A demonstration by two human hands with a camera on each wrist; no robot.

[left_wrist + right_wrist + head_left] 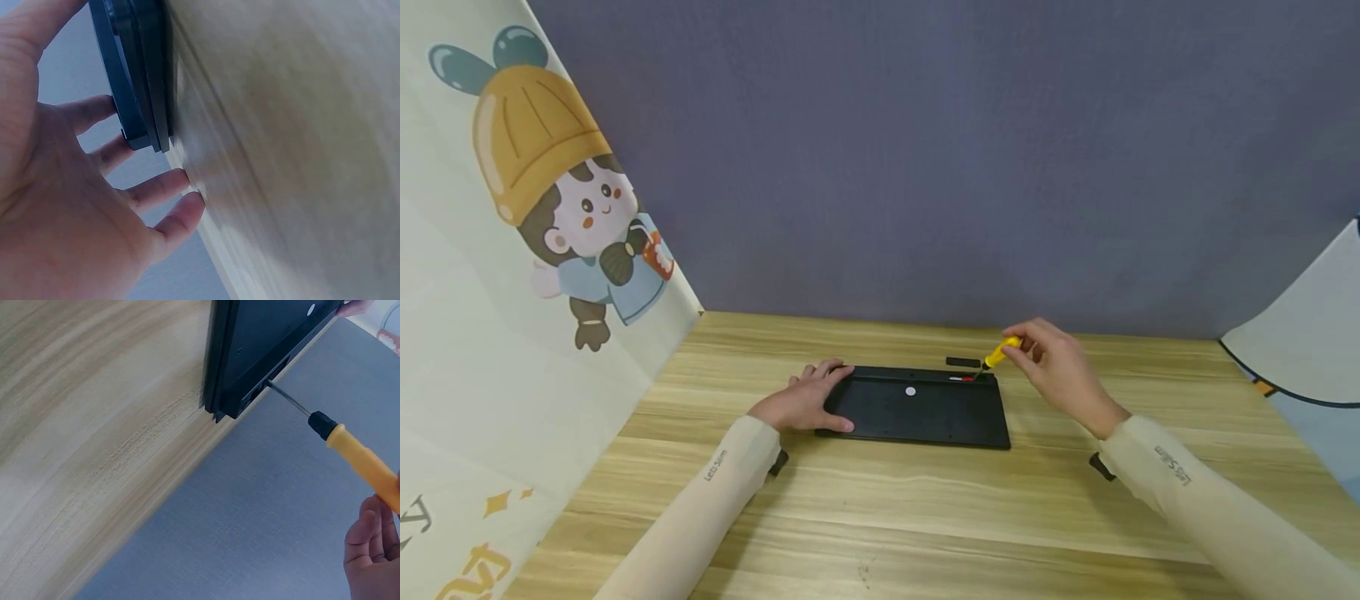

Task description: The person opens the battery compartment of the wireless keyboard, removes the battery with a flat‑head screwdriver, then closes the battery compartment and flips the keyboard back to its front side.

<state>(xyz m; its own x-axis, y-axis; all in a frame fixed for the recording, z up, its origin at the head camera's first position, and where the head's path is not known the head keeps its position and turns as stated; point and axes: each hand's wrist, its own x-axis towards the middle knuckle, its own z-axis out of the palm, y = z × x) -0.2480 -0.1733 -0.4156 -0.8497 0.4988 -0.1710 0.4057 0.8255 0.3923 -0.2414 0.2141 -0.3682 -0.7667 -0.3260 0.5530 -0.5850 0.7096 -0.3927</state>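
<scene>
Right hand (1060,371) pinching screwdriver (1002,352), tip hidden

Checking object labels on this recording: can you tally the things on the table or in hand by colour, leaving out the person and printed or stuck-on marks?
Black: 2, the flat device and the small strip
Yellow: 1, the screwdriver
Red and white: 1, the small piece in the device's slot
Total: 4
</scene>
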